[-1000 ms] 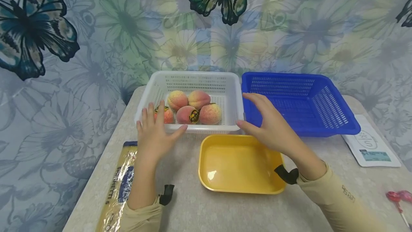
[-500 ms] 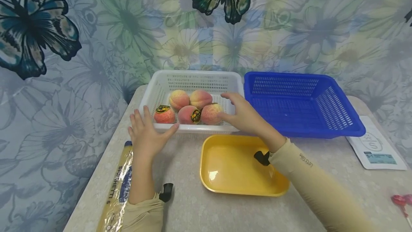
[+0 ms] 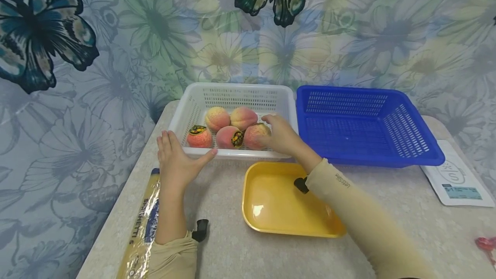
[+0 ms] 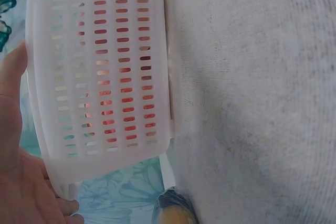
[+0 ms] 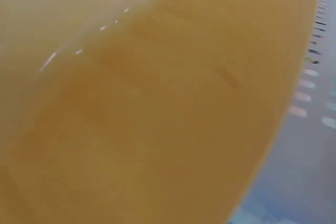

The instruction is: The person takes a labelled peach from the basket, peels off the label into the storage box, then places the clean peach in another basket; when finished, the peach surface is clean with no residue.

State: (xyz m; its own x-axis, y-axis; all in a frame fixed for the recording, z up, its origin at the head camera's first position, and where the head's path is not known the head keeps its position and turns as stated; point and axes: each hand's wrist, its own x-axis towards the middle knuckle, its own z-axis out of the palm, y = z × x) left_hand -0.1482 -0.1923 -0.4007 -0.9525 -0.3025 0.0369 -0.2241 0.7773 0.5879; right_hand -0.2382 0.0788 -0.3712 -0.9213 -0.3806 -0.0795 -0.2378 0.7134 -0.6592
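Observation:
Several yellow-pink peaches lie in a white plastic basket (image 3: 238,154), among them a sticker-marked peach (image 3: 199,137) at the left. My right hand (image 3: 284,136) reaches over the basket's front right, its thumb and fingers around the sides of the rightmost peach (image 3: 255,137). At the basket's front left corner is my left hand (image 3: 178,165), thumb along the rim and the other fingers straight beside the left wall. The left wrist view has that hand (image 4: 23,182) at the basket's slotted wall (image 4: 100,77). Only the yellow tray (image 5: 157,103) and a bit of basket fill the right wrist view.
Beneath my right forearm stands a yellow tray (image 3: 286,201), in front of the white basket. A blue basket (image 3: 348,132) is to its right, with a white packet (image 3: 459,180) beyond. A spaghetti pack (image 3: 141,227) lies left; a red lollipop (image 3: 485,243) is at the right edge.
My right hand has moved left from the gap between the baskets to the rightmost peach and closed around it. My left hand has shifted slightly left and back along the corner.

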